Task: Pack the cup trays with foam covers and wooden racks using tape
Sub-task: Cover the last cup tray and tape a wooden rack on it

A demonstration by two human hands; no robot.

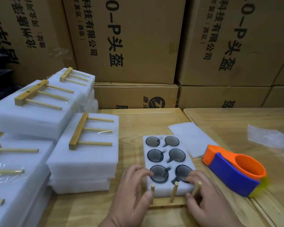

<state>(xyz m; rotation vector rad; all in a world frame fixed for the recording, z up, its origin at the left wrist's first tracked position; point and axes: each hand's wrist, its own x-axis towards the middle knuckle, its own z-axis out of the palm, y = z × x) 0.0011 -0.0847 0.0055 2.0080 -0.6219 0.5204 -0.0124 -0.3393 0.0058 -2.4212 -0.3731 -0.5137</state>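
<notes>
Nearest the camera, both hands are working at the near end of the cup tray (166,163), which is lying lengthwise on the counter (131,126). The left hand (133,194) is curling its fingers over the tray's near left corner, thumb beside the left peg. The right hand (205,200) is doing the same at the near right corner, fingers resting on the foam by the nearest right cup and thumb near the right peg. The wooden rack (169,203) is lying against the tray's near end with its three pegs standing upward, probably so it can be steadied against the foam.

Six dark cups are sitting in the tray's foam pockets, still uncovered. Just right of the tray, the tape dispenser (233,171) is waiting within easy reach. Beyond the tray's far right corner, a loose foam cover (190,138) is lying flat, likely meant as the lid. Left of the tray, finished packs (87,154) are stacking up, racks taped on top. Behind the tray, cardboard boxes (129,40) are forming a wall.
</notes>
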